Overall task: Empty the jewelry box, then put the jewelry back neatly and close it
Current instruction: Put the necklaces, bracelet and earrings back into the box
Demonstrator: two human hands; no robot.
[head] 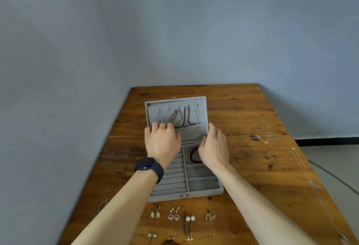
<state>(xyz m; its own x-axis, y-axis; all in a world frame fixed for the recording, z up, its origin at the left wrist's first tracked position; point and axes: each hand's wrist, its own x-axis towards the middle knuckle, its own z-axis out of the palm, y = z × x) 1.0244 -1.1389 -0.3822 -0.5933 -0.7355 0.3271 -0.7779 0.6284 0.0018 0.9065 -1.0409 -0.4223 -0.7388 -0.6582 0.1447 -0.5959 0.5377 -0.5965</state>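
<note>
Looking down at the grey jewelry box (204,193), it sits open mid-surface (252,120) with its lid (159,116) tipped back. A few necklaces (184,117) hang from hooks inside the lid, tails tucked toward the pocket below.

The base has ring rolls (171,180) on the left, no rings showing. The top right compartment holds a red bead bracelet (193,156) and a silver bangle (186,157). The two below look pretty much bare.

The left hand (162,141), with a dark watch (149,167) on the wrist, rests its fingers (171,127) on the lid's lining near the left edge; honestly can't tell if it's gripping. The right hand (212,149) pinches the lid's right edge, fingers behind and thumb in front.

Rows of earrings (172,214) lie just in front of the box, and a thin chain (307,170) sits well off to the right.
</note>
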